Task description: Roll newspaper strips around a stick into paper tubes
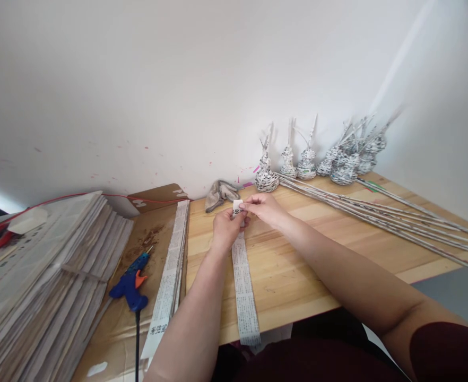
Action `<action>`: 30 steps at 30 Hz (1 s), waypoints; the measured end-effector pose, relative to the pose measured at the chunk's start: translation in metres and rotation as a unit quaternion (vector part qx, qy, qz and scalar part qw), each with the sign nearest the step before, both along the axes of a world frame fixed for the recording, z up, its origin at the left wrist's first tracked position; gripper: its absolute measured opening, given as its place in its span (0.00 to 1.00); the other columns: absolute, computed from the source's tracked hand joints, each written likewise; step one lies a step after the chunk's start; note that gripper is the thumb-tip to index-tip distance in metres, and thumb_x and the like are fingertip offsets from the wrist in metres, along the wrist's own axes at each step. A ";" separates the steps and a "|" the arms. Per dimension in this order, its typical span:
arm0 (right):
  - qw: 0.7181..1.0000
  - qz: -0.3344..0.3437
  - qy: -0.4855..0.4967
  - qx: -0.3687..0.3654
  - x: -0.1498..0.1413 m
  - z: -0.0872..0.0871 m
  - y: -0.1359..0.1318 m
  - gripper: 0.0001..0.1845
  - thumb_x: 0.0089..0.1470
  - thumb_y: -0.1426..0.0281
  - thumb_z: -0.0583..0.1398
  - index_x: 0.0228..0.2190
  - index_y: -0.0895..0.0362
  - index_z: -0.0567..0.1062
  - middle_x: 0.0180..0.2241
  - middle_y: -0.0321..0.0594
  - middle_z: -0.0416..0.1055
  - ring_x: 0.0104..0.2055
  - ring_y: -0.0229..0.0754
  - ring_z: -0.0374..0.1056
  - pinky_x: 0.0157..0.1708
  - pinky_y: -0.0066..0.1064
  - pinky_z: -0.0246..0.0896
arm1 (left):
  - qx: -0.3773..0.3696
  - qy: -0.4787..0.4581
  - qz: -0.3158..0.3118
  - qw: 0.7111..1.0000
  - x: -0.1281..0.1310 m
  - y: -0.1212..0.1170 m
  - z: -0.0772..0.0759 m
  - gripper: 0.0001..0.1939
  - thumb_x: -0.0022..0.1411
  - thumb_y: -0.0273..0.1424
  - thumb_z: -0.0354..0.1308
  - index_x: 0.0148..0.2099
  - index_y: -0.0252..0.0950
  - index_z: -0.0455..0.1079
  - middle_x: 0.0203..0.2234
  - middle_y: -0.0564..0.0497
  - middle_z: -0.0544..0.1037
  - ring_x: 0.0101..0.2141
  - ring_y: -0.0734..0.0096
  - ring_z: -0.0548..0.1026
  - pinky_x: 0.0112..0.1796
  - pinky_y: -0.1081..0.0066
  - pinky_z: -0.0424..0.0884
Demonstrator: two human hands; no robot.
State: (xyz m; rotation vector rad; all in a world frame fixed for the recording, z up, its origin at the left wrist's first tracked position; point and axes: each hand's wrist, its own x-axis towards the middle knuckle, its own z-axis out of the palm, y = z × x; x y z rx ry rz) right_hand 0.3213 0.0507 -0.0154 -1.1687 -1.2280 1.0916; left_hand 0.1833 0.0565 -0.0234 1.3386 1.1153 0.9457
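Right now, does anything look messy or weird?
Yes: brown stains dirty the cardboard by the glue gun's tip, and pink marks dot the white wall. They look like spills or splashes, but I can't tell of what.

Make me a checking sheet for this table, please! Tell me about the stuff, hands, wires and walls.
Surface: pale wooden table; brown-stained cardboard at left.
Job's things: printed paper strip, running toward the near edge; stack of strips on the cardboard.
Clutter: blue glue gun on the cardboard; big paper stack far left; grey cloth at the back; paper sticks and woven shapes at right.
Hands: left hand and right hand both pinch the strip's far end.
Cables: black cord from the glue gun; red cord at left.
Surroundings: white wall with pink marks.
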 end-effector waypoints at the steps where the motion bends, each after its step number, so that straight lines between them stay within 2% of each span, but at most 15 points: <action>1: 1.000 -0.006 -0.009 0.005 0.000 -0.001 0.001 0.19 0.40 0.55 0.67 0.23 0.59 0.76 0.19 0.35 0.69 0.21 0.34 0.60 0.23 0.28 0.55 | -0.003 0.000 -0.001 1.000 0.000 0.000 -0.001 0.12 0.52 0.38 0.63 0.33 0.34 0.75 0.24 0.49 0.79 0.24 0.70 0.76 0.27 0.72 0.73; 5: 0.997 -0.057 -0.049 0.010 0.003 -0.006 0.004 0.25 0.50 0.49 0.59 0.24 0.59 0.77 0.21 0.37 0.69 0.22 0.35 0.59 0.22 0.28 0.54 | -0.014 -0.017 0.019 1.000 0.002 0.001 -0.001 0.12 0.55 0.37 0.60 0.35 0.33 0.74 0.23 0.48 0.79 0.23 0.70 0.76 0.25 0.73 0.72; 8: 0.986 -0.104 -0.125 0.039 0.005 -0.010 0.011 0.23 0.55 0.53 0.56 0.33 0.59 0.79 0.29 0.41 0.74 0.29 0.40 0.66 0.29 0.30 0.60 | -0.004 -0.052 0.061 0.997 0.002 0.003 0.001 0.14 0.57 0.39 0.58 0.37 0.32 0.73 0.23 0.48 0.78 0.23 0.71 0.76 0.24 0.74 0.71; 10: 0.965 -0.123 -0.221 0.071 0.000 -0.010 0.021 0.18 0.54 0.59 0.58 0.39 0.58 0.78 0.38 0.44 0.75 0.36 0.42 0.69 0.36 0.32 0.62 | 0.015 -0.075 0.087 0.993 0.001 0.004 0.003 0.16 0.57 0.40 0.57 0.39 0.32 0.73 0.24 0.48 0.78 0.23 0.71 0.76 0.24 0.74 0.71; 11: 0.952 -0.123 -0.267 0.086 -0.003 -0.009 0.029 0.18 0.53 0.62 0.60 0.43 0.58 0.77 0.43 0.46 0.74 0.38 0.43 0.69 0.40 0.33 0.62 | 0.028 -0.082 0.101 0.991 0.000 0.004 0.004 0.17 0.57 0.41 0.57 0.40 0.31 0.73 0.25 0.48 0.79 0.23 0.71 0.76 0.24 0.74 0.71; 13: 0.925 -0.120 -0.341 0.117 -0.013 -0.006 0.047 0.24 0.52 0.63 0.61 0.50 0.58 0.73 0.50 0.51 0.69 0.45 0.46 0.68 0.45 0.34 0.60 | 0.052 -0.094 0.130 0.986 -0.002 0.005 0.005 0.18 0.56 0.41 0.58 0.41 0.31 0.73 0.29 0.47 0.79 0.23 0.72 0.76 0.25 0.74 0.71; 15: 0.908 -0.110 -0.386 0.119 -0.024 -0.003 0.065 0.30 0.50 0.63 0.63 0.54 0.57 0.69 0.52 0.52 0.67 0.49 0.49 0.67 0.46 0.35 0.59 | 0.067 -0.110 0.158 0.979 -0.005 0.006 0.007 0.18 0.56 0.42 0.58 0.41 0.31 0.72 0.30 0.47 0.79 0.23 0.74 0.76 0.25 0.74 0.71; 17: 0.900 -0.057 -0.426 0.076 -0.032 -0.002 0.077 0.29 0.47 0.64 0.65 0.52 0.56 0.71 0.47 0.51 0.72 0.43 0.48 0.69 0.40 0.32 0.60 | 0.069 -0.130 0.168 0.975 -0.006 0.007 0.008 0.18 0.57 0.42 0.57 0.41 0.31 0.72 0.28 0.48 0.78 0.23 0.74 0.76 0.25 0.76 0.71; 20: 0.891 -0.042 -0.450 0.042 -0.036 -0.007 0.082 0.11 0.54 0.66 0.59 0.38 0.56 0.78 0.34 0.43 0.76 0.33 0.41 0.70 0.31 0.28 0.57 | 0.066 -0.141 0.161 0.975 -0.006 0.007 0.009 0.19 0.57 0.42 0.58 0.40 0.30 0.72 0.24 0.49 0.77 0.22 0.74 0.75 0.25 0.75 0.71; 23: 0.879 -0.070 -0.469 0.037 -0.028 -0.014 0.075 0.16 0.59 0.65 0.53 0.32 0.58 0.78 0.30 0.44 0.76 0.33 0.42 0.70 0.31 0.29 0.55 | 0.062 -0.147 0.157 0.975 -0.005 0.007 0.009 0.19 0.56 0.42 0.59 0.40 0.30 0.72 0.24 0.49 0.76 0.23 0.74 0.75 0.25 0.75 0.72; 27: 0.858 -0.124 -0.498 0.019 -0.009 -0.014 0.063 0.21 0.61 0.61 0.49 0.35 0.58 0.78 0.36 0.50 0.77 0.39 0.47 0.71 0.35 0.31 0.56 | 0.054 -0.145 0.141 0.978 -0.003 0.007 0.005 0.19 0.56 0.43 0.59 0.39 0.31 0.73 0.23 0.50 0.76 0.22 0.74 0.75 0.25 0.75 0.71; 30: 0.847 -0.139 -0.513 0.010 0.004 -0.012 0.054 0.26 0.62 0.54 0.47 0.37 0.54 0.79 0.39 0.47 0.77 0.42 0.47 0.71 0.37 0.32 0.57 | 0.043 -0.136 0.119 0.983 -0.003 0.008 0.002 0.19 0.55 0.44 0.60 0.38 0.31 0.73 0.23 0.49 0.76 0.22 0.74 0.75 0.24 0.75 0.71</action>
